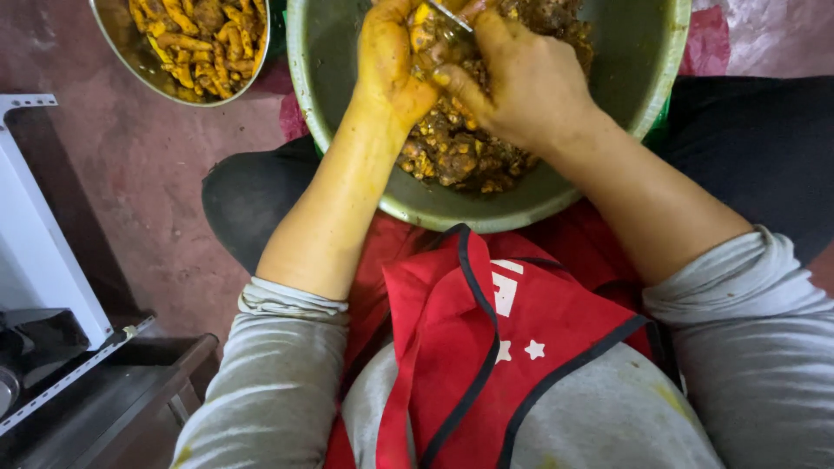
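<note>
Your left hand (393, 65) has a closed grip on a yellow root (423, 35), held right over the green bowl (486, 204) so scraps drop into the pile. Your right hand (517, 82) is clamped on a small blade (450, 16), scraping it. Peeled roots sit in the steel bowl (143, 65), off to the left.

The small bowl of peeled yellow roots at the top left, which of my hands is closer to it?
Left. Your left hand works over the big green bowl on the side towards the small bowl; your right hand sits farther across, holding a metal blade.
</note>
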